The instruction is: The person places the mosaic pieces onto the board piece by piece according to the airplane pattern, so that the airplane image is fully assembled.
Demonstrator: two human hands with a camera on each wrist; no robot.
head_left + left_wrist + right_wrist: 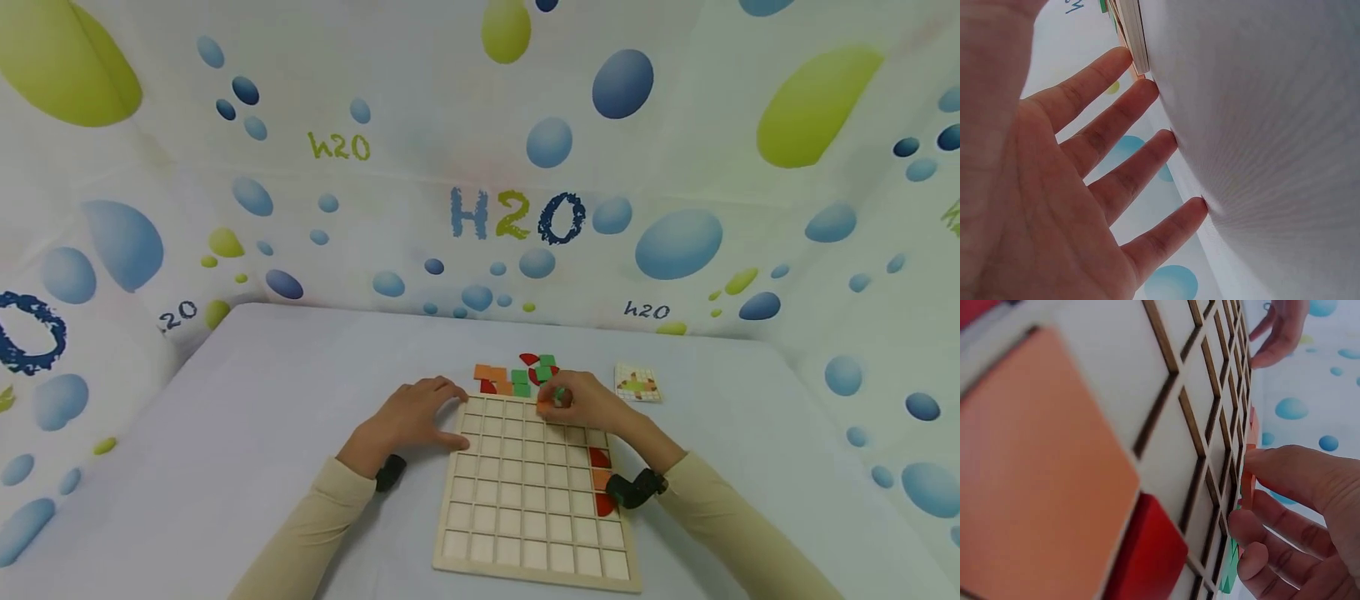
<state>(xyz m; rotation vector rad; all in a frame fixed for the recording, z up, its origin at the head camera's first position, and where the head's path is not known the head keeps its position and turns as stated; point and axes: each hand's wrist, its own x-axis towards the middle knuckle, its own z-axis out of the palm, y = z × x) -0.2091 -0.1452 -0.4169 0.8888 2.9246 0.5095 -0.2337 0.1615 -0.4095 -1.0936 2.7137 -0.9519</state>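
Note:
A pale wooden grid board [510,497] lies on the table. My left hand [415,414] is at its far left corner, fingers spread; in the left wrist view the index fingertip [1124,57] touches the board's edge and other fingertips rest on the white cloth. With thumb and fingers my right hand [588,402] pinches an orange square tile [543,408] at the far edge of the grid. In the right wrist view the held tile [1247,489] shows between thumb and fingers. Along the board's right side sit an orange tile [602,479] and red pieces [599,458].
Beyond the board lie loose orange tiles [491,374], green tiles [520,377] and red curved pieces [529,359]. A small card with a coloured pattern [637,383] lies right of them. A printed cloth [405,225] hangs behind the table.

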